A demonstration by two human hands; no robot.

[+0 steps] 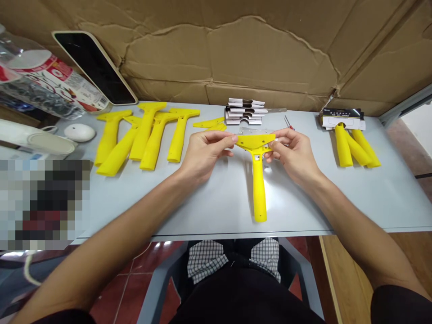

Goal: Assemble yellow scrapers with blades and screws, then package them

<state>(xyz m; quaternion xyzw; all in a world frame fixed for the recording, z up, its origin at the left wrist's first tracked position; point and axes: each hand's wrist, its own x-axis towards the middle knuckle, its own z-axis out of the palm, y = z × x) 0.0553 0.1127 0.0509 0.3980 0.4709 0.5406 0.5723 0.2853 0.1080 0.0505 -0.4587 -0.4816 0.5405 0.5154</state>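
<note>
A yellow scraper (259, 189) lies in front of me, its handle pointing toward the table's near edge. My left hand (204, 155) pinches the left end of its wide head between thumb and fingers. At the other end, my right hand (297, 155) grips the head the same way, fingertips partly hidden behind it. A flat yellow cover plate (255, 141) sits across the head, between both hands. Just behind it shows some clear plastic (254, 130). A small screw (267, 167) rests beside the handle, near my right fingers.
Several yellow scraper handles (177, 141) lie to the left. Loose yellow plates (209, 123), stacked folded cards (245, 111) and a screwdriver (288, 123) are behind my hands. Carded scrapers (344, 146) lie right. A phone (96, 67), bottle (57, 76) and mouse (79, 132) stand left; cardboard (229, 54) walls the back.
</note>
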